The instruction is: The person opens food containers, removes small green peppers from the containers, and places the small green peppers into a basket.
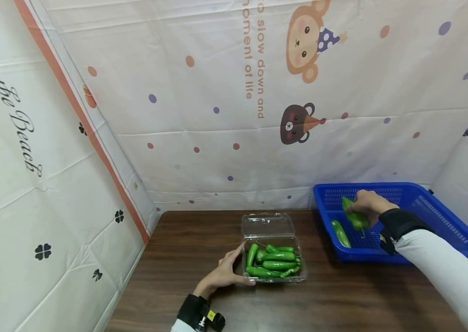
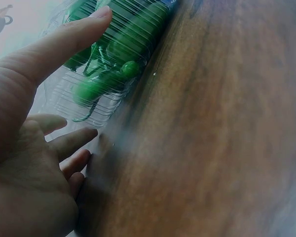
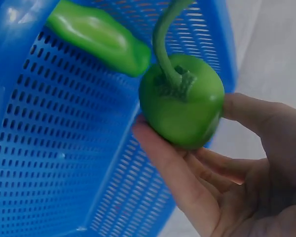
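My right hand (image 1: 370,206) holds a green pepper (image 3: 182,106) over the blue basket, thumb on one side and fingers on the other, its stem pointing away from the palm. A second green pepper (image 1: 341,233) lies in the basket (image 1: 412,188). On the table, a clear plastic clamshell box (image 1: 301,273) stands with its lid (image 1: 268,226) tipped back, holding several slim green peppers (image 1: 279,265). Spread at the box's left side is my left hand (image 1: 225,273), its thumb along the front edge. Through the ribbed plastic, peppers (image 2: 138,32) show in the left wrist view.
The brown wooden table (image 1: 184,244) runs up to a printed cloth wall (image 1: 217,161) at the back. Another cloth wall (image 1: 72,221) closes off the left. The basket's high perforated sides stand at the right end of the table, close to the back cloth.
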The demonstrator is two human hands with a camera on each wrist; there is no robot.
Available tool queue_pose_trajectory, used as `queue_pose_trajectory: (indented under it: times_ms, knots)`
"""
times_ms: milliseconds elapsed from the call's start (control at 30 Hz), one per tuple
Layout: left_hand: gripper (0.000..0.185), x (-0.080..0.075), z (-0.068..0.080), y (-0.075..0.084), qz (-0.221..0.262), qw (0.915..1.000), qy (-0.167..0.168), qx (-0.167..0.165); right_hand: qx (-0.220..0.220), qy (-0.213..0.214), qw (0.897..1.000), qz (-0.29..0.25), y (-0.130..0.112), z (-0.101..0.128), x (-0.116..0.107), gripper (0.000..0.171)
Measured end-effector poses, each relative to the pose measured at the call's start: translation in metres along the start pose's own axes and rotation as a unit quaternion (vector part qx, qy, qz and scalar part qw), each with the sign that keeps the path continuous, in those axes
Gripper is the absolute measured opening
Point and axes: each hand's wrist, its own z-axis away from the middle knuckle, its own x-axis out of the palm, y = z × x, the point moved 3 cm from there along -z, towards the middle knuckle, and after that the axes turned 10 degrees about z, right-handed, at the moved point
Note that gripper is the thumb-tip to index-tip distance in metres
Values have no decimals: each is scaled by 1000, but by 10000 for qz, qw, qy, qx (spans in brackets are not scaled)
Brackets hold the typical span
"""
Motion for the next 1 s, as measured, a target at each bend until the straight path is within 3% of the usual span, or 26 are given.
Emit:
queue_pose_trajectory:
  times_ms: [300,400,533,667,800,1000]
  knots:
    - [115,1,-2,-1,26,10000,39,-27,381,-625,9928,-950,9,-10,22,27]
    - [116,-1,-1,1,31,9999,138,-35,530,-765,9864,-1355,7,-14,26,40]
    - [116,-1,-3,0,17,9999,139,24,700,-1037,9769,-1731,11,-17,36,72]
    - [116,-3,-4,0,4,9999,128,44,669,-1137,9807,-1446,11,-18,38,87]
    - [116,-3,-4,1,-33,9999,103,63,540,-1040,9901,-769,13,-19,36,83]
    - [116,-1,-3,0,-84,9999,77,50,454,-1038,9932,-266,19,-20,32,74]
